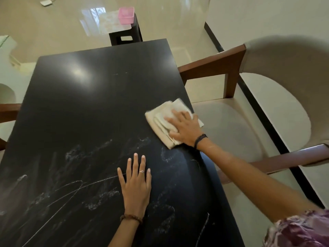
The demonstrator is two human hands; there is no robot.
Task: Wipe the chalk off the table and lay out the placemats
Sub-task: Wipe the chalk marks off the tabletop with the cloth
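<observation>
- Two hands flat: my right hand (185, 129) presses folded cream cloth (165, 122), left hand (136, 184) open on chalk scribbles (74, 189)
- black table (99, 97), glossy tile floor (53, 20), chair (249, 122) on rt

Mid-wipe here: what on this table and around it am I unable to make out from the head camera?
- Table: its near end and left corner are cut off by the frame edges.
- Chalk marks: any under the cloth or the left hand are covered.
- Cloth: the part under the right hand is hidden.
- Pink container on the stool: contents too small to tell.
- Placemats: none clearly identifiable.
</observation>
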